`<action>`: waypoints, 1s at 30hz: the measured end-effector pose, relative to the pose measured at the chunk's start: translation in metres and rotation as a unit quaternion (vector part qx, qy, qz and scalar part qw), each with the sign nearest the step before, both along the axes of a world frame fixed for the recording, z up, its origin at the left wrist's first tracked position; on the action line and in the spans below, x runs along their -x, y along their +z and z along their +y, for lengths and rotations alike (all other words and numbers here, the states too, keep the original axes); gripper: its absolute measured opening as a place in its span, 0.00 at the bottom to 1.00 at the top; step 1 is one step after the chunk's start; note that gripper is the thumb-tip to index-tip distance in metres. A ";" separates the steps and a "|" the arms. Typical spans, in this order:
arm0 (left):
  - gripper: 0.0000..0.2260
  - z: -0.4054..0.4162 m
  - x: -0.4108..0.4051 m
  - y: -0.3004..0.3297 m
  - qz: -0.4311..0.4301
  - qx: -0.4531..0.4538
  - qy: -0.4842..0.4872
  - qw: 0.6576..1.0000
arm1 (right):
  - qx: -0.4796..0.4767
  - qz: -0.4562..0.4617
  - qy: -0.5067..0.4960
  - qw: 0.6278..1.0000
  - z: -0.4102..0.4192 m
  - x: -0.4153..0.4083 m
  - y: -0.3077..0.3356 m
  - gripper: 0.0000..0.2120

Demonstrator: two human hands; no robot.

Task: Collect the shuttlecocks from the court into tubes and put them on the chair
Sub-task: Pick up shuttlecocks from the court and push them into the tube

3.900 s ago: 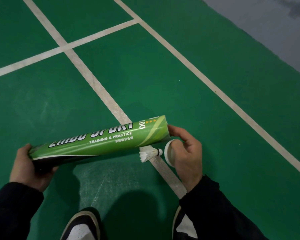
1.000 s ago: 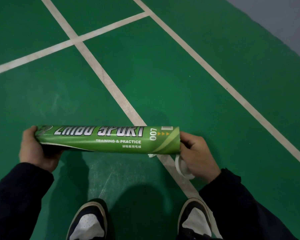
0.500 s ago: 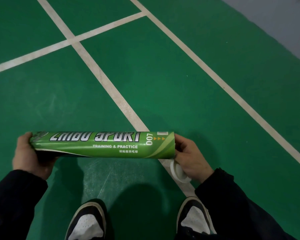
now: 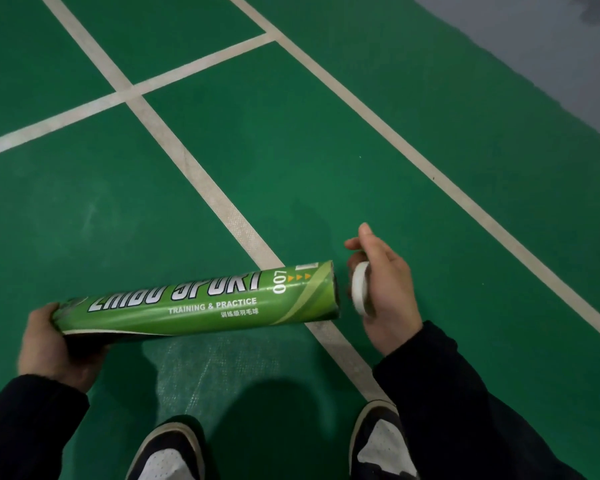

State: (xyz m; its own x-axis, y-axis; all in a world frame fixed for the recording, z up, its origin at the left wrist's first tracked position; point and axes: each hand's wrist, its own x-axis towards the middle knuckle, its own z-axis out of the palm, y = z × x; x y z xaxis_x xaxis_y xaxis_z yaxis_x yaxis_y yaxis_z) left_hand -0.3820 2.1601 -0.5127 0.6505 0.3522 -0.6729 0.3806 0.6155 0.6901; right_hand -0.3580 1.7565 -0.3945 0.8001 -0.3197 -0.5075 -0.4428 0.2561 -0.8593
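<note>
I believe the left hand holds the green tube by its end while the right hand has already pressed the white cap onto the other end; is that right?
Not quite: the head view shows the white cap in the right hand, apart from the open end of the green tube. The left hand does hold the other end.

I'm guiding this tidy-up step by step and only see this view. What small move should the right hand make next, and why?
Probably bring the white cap leftward and press it onto the open end of the green tube. The right hand holds the cap just beside that uncapped end, apart from it, while the left hand holds the tube's other end level. No loose shuttlecock shows on the court in this view.
</note>
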 end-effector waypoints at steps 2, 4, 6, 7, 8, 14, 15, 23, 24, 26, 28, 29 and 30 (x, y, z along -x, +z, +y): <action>0.06 -0.007 0.001 -0.004 0.000 -0.003 0.005 1.000 | -0.004 -0.016 0.011 1.000 0.010 -0.001 0.001 0.15; 0.05 -0.009 0.003 -0.008 0.004 -0.020 0.015 1.000 | -0.014 -0.024 0.021 0.999 0.016 -0.001 0.000 0.16; 0.06 -0.012 0.004 -0.008 -0.007 -0.021 0.021 1.000 | -0.043 -0.025 0.042 0.998 0.017 0.000 0.000 0.17; 0.07 -0.013 0.003 -0.008 -0.010 -0.018 0.019 1.000 | -0.067 -0.027 0.056 0.996 0.017 0.002 0.000 0.18; 0.08 -0.014 0.003 -0.011 -0.003 -0.023 0.016 1.000 | -0.089 -0.028 0.072 0.993 0.017 0.004 0.000 0.19; 0.08 -0.005 0.006 -0.015 -0.015 -0.062 0.037 0.997 | -0.074 -0.050 0.079 0.993 0.024 0.010 0.001 0.21; 0.08 -0.004 0.005 -0.013 -0.027 -0.054 0.035 0.998 | -0.070 -0.051 0.076 0.993 0.025 0.010 0.000 0.20; 0.11 -0.028 -0.003 0.004 -0.005 -0.010 0.032 0.999 | -0.056 -0.050 0.095 0.993 0.020 0.008 -0.015 0.25; 0.11 -0.029 -0.004 0.007 -0.003 -0.013 0.026 1.000 | -0.051 -0.033 0.099 0.993 0.016 0.008 -0.021 0.26; 0.11 -0.030 -0.008 0.010 -0.009 -0.025 0.010 1.000 | -0.073 0.023 0.101 0.992 0.008 0.008 -0.032 0.28; 0.16 -0.033 -0.014 0.016 -0.006 -0.035 -0.004 0.999 | -0.118 0.067 0.081 0.987 0.001 0.009 -0.043 0.30; 0.19 -0.035 -0.017 0.020 -0.003 -0.038 -0.006 0.999 | -0.132 0.070 0.060 0.987 -0.002 0.009 -0.048 0.30; 0.21 -0.033 -0.021 0.019 0.006 -0.042 0.014 0.999 | -0.131 0.062 0.039 0.989 -0.005 0.010 -0.053 0.30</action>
